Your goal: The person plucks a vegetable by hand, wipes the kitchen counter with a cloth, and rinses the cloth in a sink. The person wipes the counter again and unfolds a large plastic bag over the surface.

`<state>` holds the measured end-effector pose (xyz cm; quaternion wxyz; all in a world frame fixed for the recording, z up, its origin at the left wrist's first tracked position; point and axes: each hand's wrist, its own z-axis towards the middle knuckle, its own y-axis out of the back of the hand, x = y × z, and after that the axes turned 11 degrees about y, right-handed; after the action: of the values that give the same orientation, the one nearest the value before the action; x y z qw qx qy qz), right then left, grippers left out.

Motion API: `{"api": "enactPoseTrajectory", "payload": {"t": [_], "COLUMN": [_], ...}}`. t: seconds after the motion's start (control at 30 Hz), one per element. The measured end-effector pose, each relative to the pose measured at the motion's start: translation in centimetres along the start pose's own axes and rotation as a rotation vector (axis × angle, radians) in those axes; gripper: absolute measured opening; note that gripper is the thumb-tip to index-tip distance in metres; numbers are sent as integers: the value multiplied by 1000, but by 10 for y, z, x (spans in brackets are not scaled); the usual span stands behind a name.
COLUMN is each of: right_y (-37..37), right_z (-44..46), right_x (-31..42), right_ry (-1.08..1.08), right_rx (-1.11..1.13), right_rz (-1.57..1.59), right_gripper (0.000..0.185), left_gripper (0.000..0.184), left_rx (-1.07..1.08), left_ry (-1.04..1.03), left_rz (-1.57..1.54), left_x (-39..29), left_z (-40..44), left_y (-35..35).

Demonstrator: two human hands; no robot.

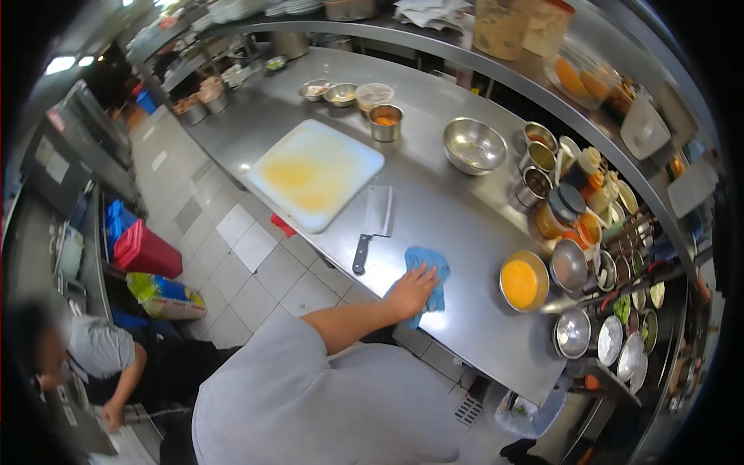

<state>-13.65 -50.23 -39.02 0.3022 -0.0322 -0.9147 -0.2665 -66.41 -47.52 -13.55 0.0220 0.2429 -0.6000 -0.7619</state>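
My left hand [416, 293] presses down on a blue cloth [428, 262] at the near edge of the steel worktable, fingers curved over it. The cloth is bunched under the palm and its lower end reaches the table edge. Left of the hand lies a cleaver [378, 213] with a black handle, flat on the steel. Beyond the cleaver is a white cutting board [341, 159] stained yellow-orange. My right hand does not show.
To the right stands a bowl of yellow-orange liquid [521, 284], among metal bowls and sauce containers. A metal bowl [474, 146] and a small pot [385, 122] stand farther back, below a loaded shelf [372, 29]. Another person [101, 349] is at lower left.
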Motion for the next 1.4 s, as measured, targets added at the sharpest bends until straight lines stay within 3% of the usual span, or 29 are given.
{"api": "enactPoseTrajectory", "payload": {"t": [0.07,0.1,0.13,0.17,0.2,0.23,0.27,0.3,0.37,0.5,0.53,0.57,0.67,0.77,0.83,0.9,0.97,1.03,1.1,1.13,1.2,1.23,1.33,1.4], "right_y": [-1,0,1,7,11,26,58,57,53,31,21,7,-46,-107,-146,-174,-189,-203,-216,-223,-236,-244,-262,-252], "right_z": [11,22,36,44,46,64,58,58,58,63,56,51,49,79,96,108,107,110,117,118,117,122,170,177], "right_x": [-39,-63,-88,-100,-89,-73,-4,26,69,154,188,219,324,423,500,587,669,735,790,821,886,917,983,1050], "right_ry": [96,185,320,480,700,529,357,358,-86,30,135,236,275,582,658,711,755,786,515,514,262,270,233,319], "right_rx": [83,112,138,147,112,138,170,174,-361,-355,-325,-290,-150,-124,-56,57,128,387,589,599,854,856,1075,831], "right_rz": [-124,-202,-312,-461,-644,-695,-755,-762,390,125,-61,-246,-372,-210,-104,-84,-151,72,427,428,1204,1272,1428,1484], "right_gripper": [41,41,40,40,40,38,35,35,32,35,37,38,43,46,42,38,38,41,60,60,90,106,103,102], "left_gripper": [41,38,35,35,30,27,30,30,35,32,31,31,32,31,31,30,29,28,30,32,36,39,40,41], "left_rx": [-47,81,210,200,242,285,223,219,-82,-47,-19,-29,-170,-225,-366,-549,-508,-266,-112,-25,133,207,318,208], "left_ry": [-11,63,133,145,326,506,552,558,604,737,794,800,913,1107,1152,1160,1080,980,733,631,439,349,379,499], "left_rz": [-76,-227,-380,-376,-439,-503,-566,-572,-574,-730,-799,-802,-996,-1124,-947,-1064,-1335,-1652,-1562,-1508,-1418,-1385,-1118,-1194], "left_x": [-1,-3,-1,5,13,23,46,68,115,192,208,234,308,371,418,472,500,504,496,487,475,477,512,560], "left_z": [-33,-45,-55,-63,-71,-82,-96,-114,-153,-217,-229,-243,-288,-290,-287,-277,-263,-240,-216,-205,-188,-184,-183,-192], "left_y": [12,26,35,40,44,49,37,31,30,87,108,105,90,137,175,194,247,319,359,377,391,392,422,439]}}
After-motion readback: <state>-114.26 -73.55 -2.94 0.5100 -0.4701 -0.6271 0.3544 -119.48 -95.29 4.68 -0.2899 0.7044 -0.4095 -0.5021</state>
